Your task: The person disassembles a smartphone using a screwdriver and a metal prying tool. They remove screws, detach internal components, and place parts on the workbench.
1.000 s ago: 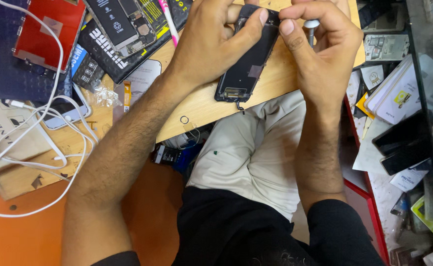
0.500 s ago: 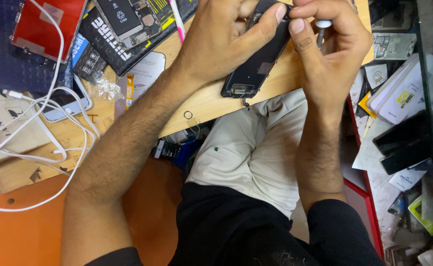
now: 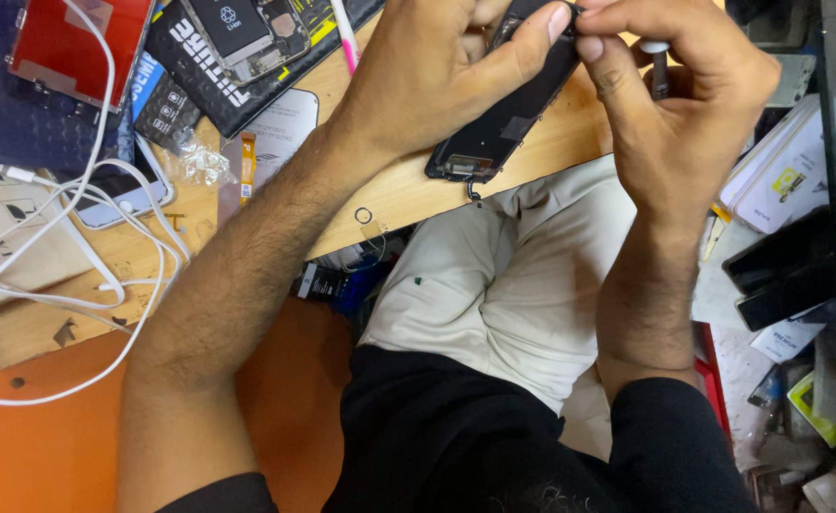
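Note:
A black phone screen panel (image 3: 503, 128) is held tilted above the wooden worktop (image 3: 399, 195). My left hand (image 3: 437, 66) grips its upper part, thumb pressed on the top edge. My right hand (image 3: 684, 104) pinches the same top edge with thumb and forefinger, and a small metal-tipped tool (image 3: 657, 68) is tucked under its fingers. A short flex cable hangs from the panel's lower end (image 3: 473, 190). The panel's top is hidden by both hands.
Left on the worktop lie an opened phone (image 3: 247, 33) on a black mat, a red panel (image 3: 76, 43), white cables (image 3: 104, 247), a pink pen (image 3: 345, 33) and a small ring (image 3: 363, 216). Boxes and dark phones (image 3: 779, 261) crowd the right side. My lap sits below the worktop's edge.
Both hands and the panel have shifted up and right in view. The right thumb and forefinger have closed in on the panel's top edge.

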